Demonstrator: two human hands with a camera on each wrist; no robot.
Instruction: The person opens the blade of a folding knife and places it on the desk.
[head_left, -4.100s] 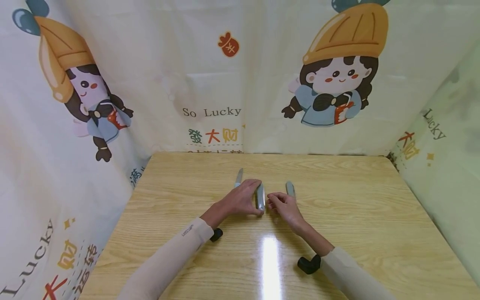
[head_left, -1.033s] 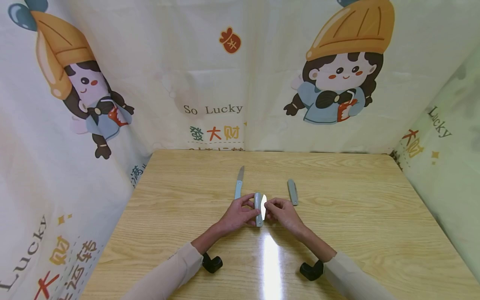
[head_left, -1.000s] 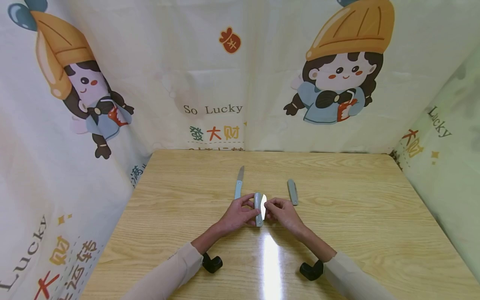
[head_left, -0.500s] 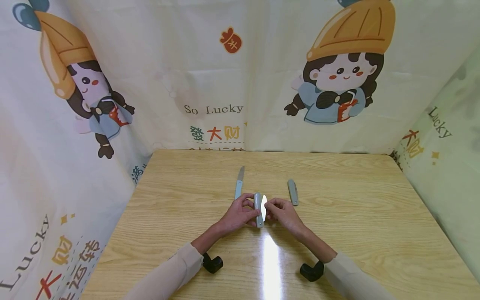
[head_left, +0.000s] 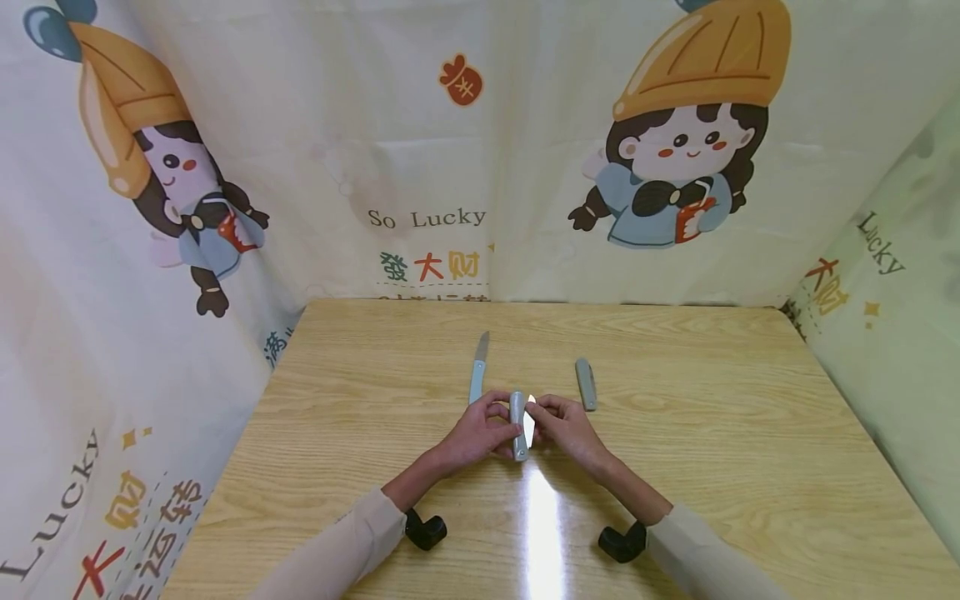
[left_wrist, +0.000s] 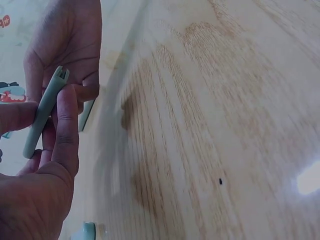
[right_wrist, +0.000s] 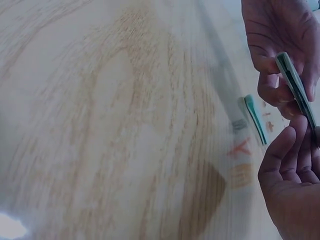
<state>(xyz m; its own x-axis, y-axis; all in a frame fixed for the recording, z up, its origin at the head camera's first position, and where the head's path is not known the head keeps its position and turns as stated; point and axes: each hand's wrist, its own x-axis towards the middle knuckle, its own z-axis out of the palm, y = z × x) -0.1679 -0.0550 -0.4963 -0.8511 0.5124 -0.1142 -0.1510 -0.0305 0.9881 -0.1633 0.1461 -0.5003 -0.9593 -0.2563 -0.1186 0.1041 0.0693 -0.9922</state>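
Note:
In the head view my left hand point(head_left: 472, 433) grips the grey-green handle of a folding pocket knife point(head_left: 518, 409) between thumb and fingers, held upright above the table. Its bright blade point(head_left: 529, 429) stands partly swung out on the right side. My right hand point(head_left: 568, 429) pinches that blade with thumb and forefinger. The left wrist view shows the handle point(left_wrist: 42, 117) from its back; the blade is hidden there. From the right wrist, the handle's slot point(right_wrist: 294, 82) is visible, and the right fingers cover its lower end.
A light-blue folding knife point(head_left: 478, 371) with its blade out lies behind my left hand. Behind my right hand lies a folded grey-green knife point(head_left: 586, 385). The wooden table point(head_left: 712, 417) meets a printed curtain point(head_left: 540, 275) at the back. A bright reflection point(head_left: 543, 533) lies in front.
Since the earliest frame, my left hand has drawn the knife nearer and my right fingers have taken hold of the blade. In the last half second, the knife has shifted slightly towards me.

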